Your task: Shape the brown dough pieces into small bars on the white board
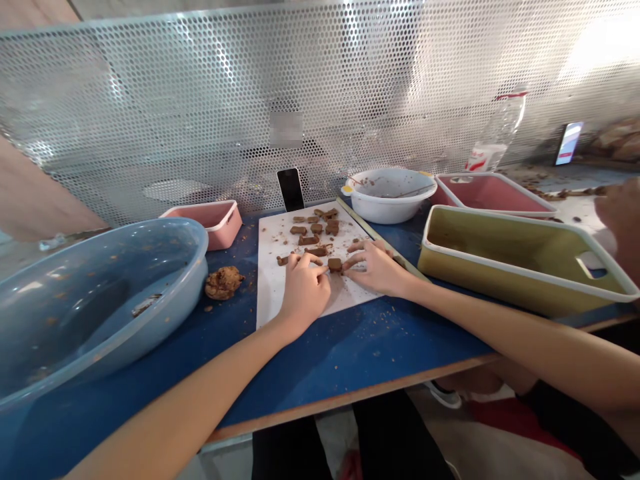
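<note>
A small brown clay-like block [335, 265] lies on the white board [271, 300], between the fingertips of my two hands. My left hand [306, 290] presses its left side with an outstretched index finger, the other fingers being bent. From the right, the fingertips of my right hand [375, 268] meet the same block. Just beyond my hands are longer brown strips [309, 240], and farther up the board sit several short brown pieces [317, 229] among crumbs. A rough brown lump [223, 283] rests on the blue table left of the board.
A large blue basin [195, 267] stands at left, near a pink basket [233, 230]. Behind the board leans a phone [291, 189]. A stick [370, 230] runs along the board's right edge. Farther right are a white bowl [387, 210], green bin [500, 273], bottle [495, 137] and another person's hand [620, 210].
</note>
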`<state>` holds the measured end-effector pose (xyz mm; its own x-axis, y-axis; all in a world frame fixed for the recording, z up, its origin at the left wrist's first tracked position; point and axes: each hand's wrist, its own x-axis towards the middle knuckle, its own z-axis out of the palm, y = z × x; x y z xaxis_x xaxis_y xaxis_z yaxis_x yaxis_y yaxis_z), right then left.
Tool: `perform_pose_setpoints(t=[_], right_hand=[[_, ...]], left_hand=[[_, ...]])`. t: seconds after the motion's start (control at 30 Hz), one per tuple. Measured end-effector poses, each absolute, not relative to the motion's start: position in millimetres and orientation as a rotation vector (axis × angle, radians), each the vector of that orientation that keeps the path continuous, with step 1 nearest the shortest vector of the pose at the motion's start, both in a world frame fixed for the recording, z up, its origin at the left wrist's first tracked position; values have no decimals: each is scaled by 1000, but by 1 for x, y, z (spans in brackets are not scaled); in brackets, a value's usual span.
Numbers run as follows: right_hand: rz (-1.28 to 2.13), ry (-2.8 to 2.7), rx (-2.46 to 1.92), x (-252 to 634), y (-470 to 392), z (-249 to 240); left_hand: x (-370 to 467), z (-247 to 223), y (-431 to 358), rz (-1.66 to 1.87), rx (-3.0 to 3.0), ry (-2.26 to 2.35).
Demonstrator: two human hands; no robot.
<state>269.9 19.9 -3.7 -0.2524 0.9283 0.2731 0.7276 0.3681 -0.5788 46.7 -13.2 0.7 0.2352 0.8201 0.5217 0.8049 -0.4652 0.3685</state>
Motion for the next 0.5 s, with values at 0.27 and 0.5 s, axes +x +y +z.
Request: perform_pose_setpoints(t=[0.27, 0.5], right_hand=[[490, -2023, -1443, 267, 20, -2], [440, -2055, -1425, 270, 21, -5]], left_hand=[[47, 1, -14, 1027, 2451, 1615], [46, 1, -13, 1036, 2453, 1618]])
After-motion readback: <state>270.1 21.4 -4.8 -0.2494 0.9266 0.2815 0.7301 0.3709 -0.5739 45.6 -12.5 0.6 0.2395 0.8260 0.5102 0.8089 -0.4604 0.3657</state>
